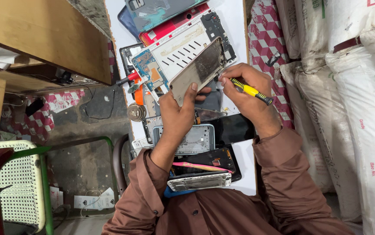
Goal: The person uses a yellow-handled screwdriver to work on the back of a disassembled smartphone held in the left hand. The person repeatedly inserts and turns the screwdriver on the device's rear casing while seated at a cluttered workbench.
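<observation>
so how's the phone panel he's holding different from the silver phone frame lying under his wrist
The held panel is lifted and tilted in the left hand; the silver frame lies flat on the white table. The held panel is a solid, tan, grimy sheet, while the silver frame looks cleaner, with recesses and cutouts. The right hand brings a yellow screwdriver to the held panel; nothing works on the silver frame. Both are stripped phone parts.

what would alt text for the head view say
A person's left hand holds up a worn phone panel while the right hand sets a yellow-handled screwdriver to its edge, above a white table strewn with dismantled phone parts.
</observation>
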